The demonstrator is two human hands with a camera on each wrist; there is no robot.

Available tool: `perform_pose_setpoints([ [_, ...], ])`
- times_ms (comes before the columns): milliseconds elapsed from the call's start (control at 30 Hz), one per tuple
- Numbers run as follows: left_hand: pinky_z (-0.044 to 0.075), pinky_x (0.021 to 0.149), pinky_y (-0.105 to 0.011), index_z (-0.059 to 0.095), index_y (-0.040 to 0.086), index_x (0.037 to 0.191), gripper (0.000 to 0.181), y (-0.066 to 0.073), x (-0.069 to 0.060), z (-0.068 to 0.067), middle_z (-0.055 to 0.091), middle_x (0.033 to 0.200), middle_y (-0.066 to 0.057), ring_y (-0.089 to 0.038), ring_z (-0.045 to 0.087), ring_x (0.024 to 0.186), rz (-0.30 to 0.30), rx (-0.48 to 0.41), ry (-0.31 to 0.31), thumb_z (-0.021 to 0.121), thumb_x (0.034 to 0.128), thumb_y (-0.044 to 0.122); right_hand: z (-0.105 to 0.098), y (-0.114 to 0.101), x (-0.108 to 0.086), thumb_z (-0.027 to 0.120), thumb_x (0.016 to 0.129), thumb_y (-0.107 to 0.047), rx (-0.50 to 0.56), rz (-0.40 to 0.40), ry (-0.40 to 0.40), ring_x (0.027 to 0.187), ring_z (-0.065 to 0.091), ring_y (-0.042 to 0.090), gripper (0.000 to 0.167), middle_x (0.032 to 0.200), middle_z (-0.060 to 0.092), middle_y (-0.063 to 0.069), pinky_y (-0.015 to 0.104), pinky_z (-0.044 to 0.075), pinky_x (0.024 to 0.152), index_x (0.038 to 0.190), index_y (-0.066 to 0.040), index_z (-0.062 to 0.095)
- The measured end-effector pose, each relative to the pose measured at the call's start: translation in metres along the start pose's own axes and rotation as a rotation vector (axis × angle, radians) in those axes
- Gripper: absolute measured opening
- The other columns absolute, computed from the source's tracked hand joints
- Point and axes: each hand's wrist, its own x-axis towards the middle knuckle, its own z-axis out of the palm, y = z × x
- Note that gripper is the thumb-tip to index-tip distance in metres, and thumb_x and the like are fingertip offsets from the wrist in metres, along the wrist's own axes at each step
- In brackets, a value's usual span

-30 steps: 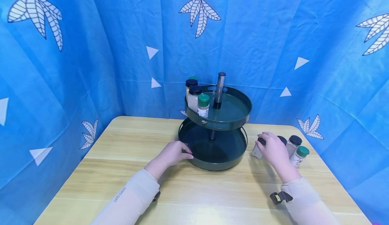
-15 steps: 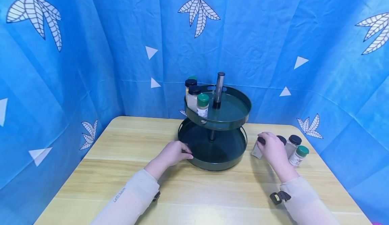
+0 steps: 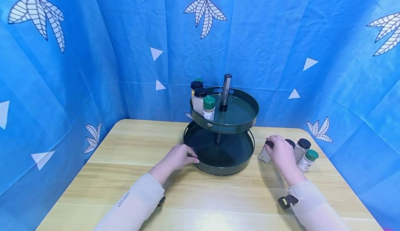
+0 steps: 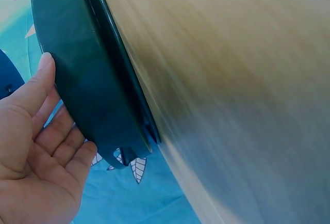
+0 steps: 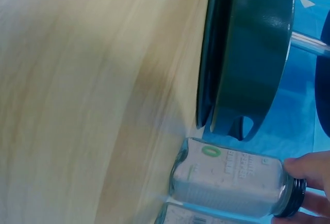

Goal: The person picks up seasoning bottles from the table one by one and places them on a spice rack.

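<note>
A dark green two-tier round spice rack (image 3: 223, 170) with a metal centre post stands on the table. At its left, my left hand (image 3: 177, 157) pinches the rim of the lower tray (image 4: 77, 53), thumb on the near side and fingers behind. To the right of the rack, my right hand (image 3: 282, 154) grips the black lid of a clear square spice jar (image 5: 227, 177) filled with pale contents. That jar (image 3: 264, 155) is upright, its base at the tabletop. My right hand partly covers another black-lidded jar (image 3: 290, 143) behind it.
A black-lidded jar (image 3: 301, 148) and a green-capped bottle (image 3: 307, 160) stand beyond my right hand. The upper tray (image 3: 237, 129) holds several bottles at its left, including a green-capped bottle (image 3: 208, 109). A blue patterned curtain (image 3: 265, 50) surrounds the wooden table (image 3: 193, 203).
</note>
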Motion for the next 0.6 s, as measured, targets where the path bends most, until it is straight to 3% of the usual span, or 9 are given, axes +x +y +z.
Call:
perform_pose_setpoints([
  [600, 0.05, 0.1, -0.043, 0.081, 0.017, 0.091, 0.012, -0.0009, 0.001, 0.0, 0.075, 0.1, 0.002, -0.024, 0.065, 0.11, 0.008, -0.001, -0.007, 0.081, 0.0855, 0.028, -0.0053, -0.0003, -0.0009, 0.076, 0.083, -0.005, -0.01, -0.012, -0.037, 0.094, 0.068, 0.044, 0.022, 0.106, 0.071, 0.026, 0.058, 0.054, 0.08, 0.103, 0.004, 0.074],
])
